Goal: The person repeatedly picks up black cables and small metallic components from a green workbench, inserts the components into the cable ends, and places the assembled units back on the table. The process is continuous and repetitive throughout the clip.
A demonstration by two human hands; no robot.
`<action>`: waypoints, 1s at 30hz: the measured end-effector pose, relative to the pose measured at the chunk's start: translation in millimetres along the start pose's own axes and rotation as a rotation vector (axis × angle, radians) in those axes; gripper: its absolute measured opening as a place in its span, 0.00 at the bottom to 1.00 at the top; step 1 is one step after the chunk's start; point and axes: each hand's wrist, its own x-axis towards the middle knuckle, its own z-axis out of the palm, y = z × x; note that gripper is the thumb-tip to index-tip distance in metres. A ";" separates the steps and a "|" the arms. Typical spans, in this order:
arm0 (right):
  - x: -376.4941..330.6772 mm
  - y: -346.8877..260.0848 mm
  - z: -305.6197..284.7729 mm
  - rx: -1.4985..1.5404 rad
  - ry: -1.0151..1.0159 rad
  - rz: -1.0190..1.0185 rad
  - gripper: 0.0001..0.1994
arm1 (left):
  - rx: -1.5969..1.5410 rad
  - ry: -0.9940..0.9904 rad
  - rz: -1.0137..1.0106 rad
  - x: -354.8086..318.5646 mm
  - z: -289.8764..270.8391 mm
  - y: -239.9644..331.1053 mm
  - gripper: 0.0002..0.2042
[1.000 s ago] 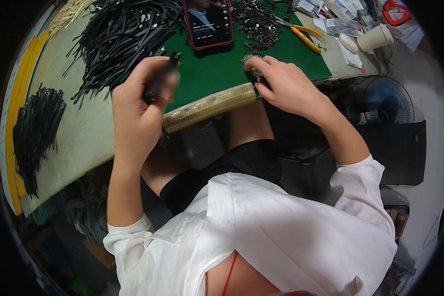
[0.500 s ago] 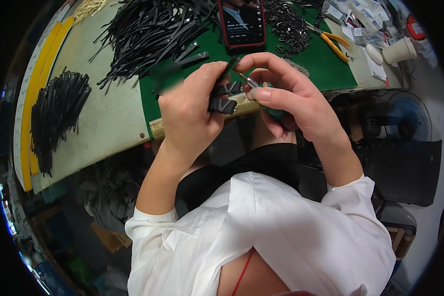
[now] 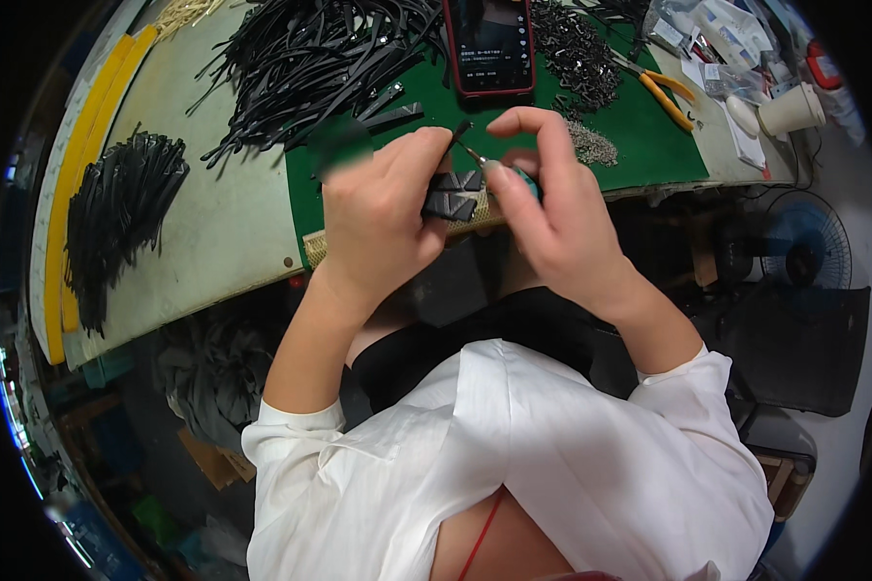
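Observation:
My left hand [image 3: 376,208] is closed around several flat black straps [image 3: 451,205], whose ends stick out on the thumb side. One narrow strap end [image 3: 463,129] points up above the fist. In my right hand [image 3: 574,228] is a small screwdriver [image 3: 527,182] with a green handle, gripped with its thin shaft pointing left toward that strap end. The tip is close to the strap; whether they touch I cannot tell. My right index finger is raised and bent, off the strap. Both hands are above the front edge of the green mat [image 3: 649,155].
Behind my left hand lies a big heap of black straps [image 3: 310,73], with a smaller bundle [image 3: 121,223] farther left. A phone [image 3: 491,82], dark metal parts [image 3: 576,58], tiny silvery pieces [image 3: 593,145], yellow-handled pliers [image 3: 664,94] and a white cup [image 3: 792,109] are on the table.
My right index finger has lifted away from the strap end, and the right hand has turned with the screwdriver. My left hand keeps its hold on the straps. The whole view has shifted slightly.

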 end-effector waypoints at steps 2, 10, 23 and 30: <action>-0.6 10.8 10.0 -0.417 0.129 -0.290 0.18 | 0.045 -0.043 -0.031 -1.3 0.1 -2.9 0.18; -11.8 21.6 -13.5 -0.528 0.000 -0.063 0.26 | 0.435 -0.017 -0.153 16.8 -5.4 -42.6 0.17; -13.3 50.6 -88.2 -0.686 -0.146 0.059 0.23 | 0.529 -0.354 0.181 42.3 -12.7 -77.9 0.11; -2.1 54.0 -77.2 -0.922 -0.315 -0.036 0.23 | 0.192 -0.247 -0.007 43.4 -30.4 -26.2 0.19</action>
